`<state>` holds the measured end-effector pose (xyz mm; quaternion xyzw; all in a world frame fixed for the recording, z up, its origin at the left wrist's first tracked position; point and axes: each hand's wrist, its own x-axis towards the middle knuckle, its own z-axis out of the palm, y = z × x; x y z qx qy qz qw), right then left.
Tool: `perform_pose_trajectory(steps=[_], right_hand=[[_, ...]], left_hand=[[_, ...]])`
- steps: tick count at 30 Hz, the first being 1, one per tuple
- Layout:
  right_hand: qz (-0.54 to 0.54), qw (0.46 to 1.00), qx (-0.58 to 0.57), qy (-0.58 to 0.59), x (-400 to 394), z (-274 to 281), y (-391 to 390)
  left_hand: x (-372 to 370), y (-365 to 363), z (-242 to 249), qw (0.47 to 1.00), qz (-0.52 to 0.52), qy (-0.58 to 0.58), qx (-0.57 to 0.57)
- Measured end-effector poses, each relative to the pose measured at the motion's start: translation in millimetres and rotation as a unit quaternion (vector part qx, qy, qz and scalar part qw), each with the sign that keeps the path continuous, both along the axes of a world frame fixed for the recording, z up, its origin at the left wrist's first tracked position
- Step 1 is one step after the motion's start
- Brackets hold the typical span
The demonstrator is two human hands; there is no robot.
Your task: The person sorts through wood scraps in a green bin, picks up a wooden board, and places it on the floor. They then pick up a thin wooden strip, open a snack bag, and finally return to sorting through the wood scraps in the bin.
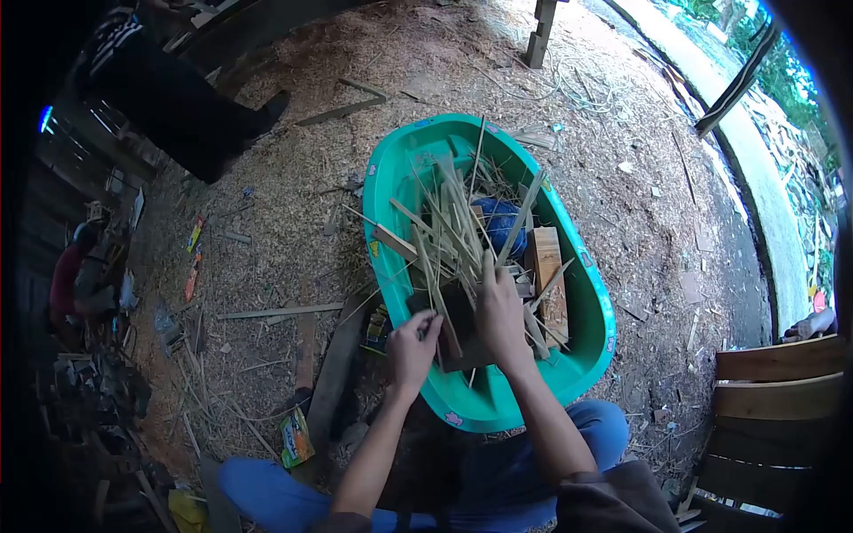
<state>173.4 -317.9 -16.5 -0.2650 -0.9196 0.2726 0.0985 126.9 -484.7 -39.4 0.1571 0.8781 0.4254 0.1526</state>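
Note:
A green plastic tub (582, 266) stands between my bent legs, filled with a loose heap of thin wood strips (453, 222). My left hand (413, 351) is at the tub's near left rim, thumb and fingers pinched together beside several strips; what lies between the fingertips is too small to make out. Over the near part of the heap is my right hand (502, 311), its index finger stretched along the strips and the other fingers curled, their grip hidden. Between the hands lies a dark flat piece (466, 324). A blue round object (502, 222) and a wooden block (548, 275) sit at the tub's right.
Wood shavings cover the ground (293, 204). Long wood strips (280, 311) and colourful wrappers (298, 437) lie to the left. A person in dark trousers (178, 98) stands at upper left; another person (75, 284) is at far left. Curved wooden slats (782, 377) are at right.

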Motion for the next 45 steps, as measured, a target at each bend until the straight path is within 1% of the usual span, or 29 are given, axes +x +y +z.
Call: perform_pose_trajectory(steps=[1,3,4,5,7,9,11,12,14,15,17,19,20,21,23,24,25,27,28,30,32,34,36,37,39,40,41,43,45], right_hand=[[-0.002,1.000,0.000,0.002,1,-2,-1],[0.033,0.996,0.080,-0.003,5,-9,-8],[0.040,0.996,0.054,-0.052,6,-11,-8],[0.040,0.996,0.053,-0.052,7,-13,-7],[0.022,0.991,0.025,-0.131,11,-14,-6],[0.014,0.985,0.011,-0.173,13,-16,-1],[0.035,0.961,-0.153,-0.228,8,-18,5],[0.040,0.960,-0.153,-0.230,5,-19,3],[0.039,0.989,-0.070,-0.124,0,-20,-4],[0.044,0.989,-0.070,-0.124,0,-15,-7],[0.038,0.992,0.086,-0.082,1,-2,-12],[0.041,0.997,0.055,-0.037,-3,-4,-17],[0.072,0.994,0.081,-0.022,-2,-4,-22],[0.102,0.989,0.106,-0.008,-1,-3,-29],[0.107,0.987,0.119,-0.027,3,-28,-43],[0.105,0.985,0.131,-0.042,3,-35,-47],[0.100,0.983,0.143,-0.057,2,-41,-49],[0.101,0.989,0.106,-0.037,2,-46,-50],[0.106,0.990,0.084,-0.038,3,-42,-48],[0.101,0.993,0.055,-0.020,4,-39,-46],[0.091,0.992,0.080,-0.024,3,-34,-44],[0.078,0.991,0.104,-0.034,5,-22,-37],[0.031,0.999,-0.009,-0.015,1,-7,-20],[0.005,0.999,0.007,0.037,2,5,-14],[0.003,0.999,-0.042,0.033,3,1,-5],[0.000,0.999,-0.041,0.035,4,1,-6],[0.011,0.997,-0.047,0.064,2,2,-7],[0.021,0.994,-0.052,0.095,-2,11,-4],[-0.029,0.993,-0.049,0.104,2,18,0]], left_hand=[[-6,7,5,0.998,0.021,0.016,0.049],[-10,10,13,0.999,0.031,-0.003,0.029],[-6,4,3,0.998,0.009,0.067,0.010],[-3,-1,-8,0.990,-0.015,0.137,-0.009],[0,-6,-16,0.991,-0.037,0.127,-0.031],[3,-6,-24,0.983,-0.080,0.165,0.013],[5,3,-28,0.982,-0.080,0.167,0.021],[3,8,-26,0.981,-0.081,0.172,0.028],[-6,15,-20,0.978,-0.083,0.187,0.031],[-9,15,-19,0.974,-0.091,0.205,0.035],[-17,6,-14,0.975,-0.058,0.212,0.015],[-28,-5,-8,0.934,0.057,0.346,-0.066],[-32,-12,-15,0.924,0.080,0.355,-0.116],[-37,-21,-28,0.923,0.079,0.357,-0.119],[-42,-39,-50,0.993,0.068,0.085,-0.041],[-41,-40,-45,0.996,0.066,0.020,-0.056],[-39,-40,-41,0.996,0.065,0.024,-0.056],[-26,-41,-31,0.971,0.025,0.199,-0.128],[-25,-41,-25,0.984,0.034,0.129,-0.122],[-21,-34,-13,0.984,0.030,0.135,-0.111],[-23,-22,-2,0.985,0.023,0.145,-0.095],[-25,-8,7,0.996,0.021,0.087,-0.029],[-25,8,9,0.999,0.013,0.045,0.009],[-25,15,10,0.999,0.006,0.004,0.046],[-24,26,-1,1.000,-0.015,0.002,0.026],[-22,31,-5,0.999,-0.022,0.037,0.027],[-22,34,-9,0.996,-0.028,0.074,0.028],[-20,36,-4,0.996,-0.021,0.073,0.055],[-14,31,-3,0.993,0.040,0.064,0.088]])
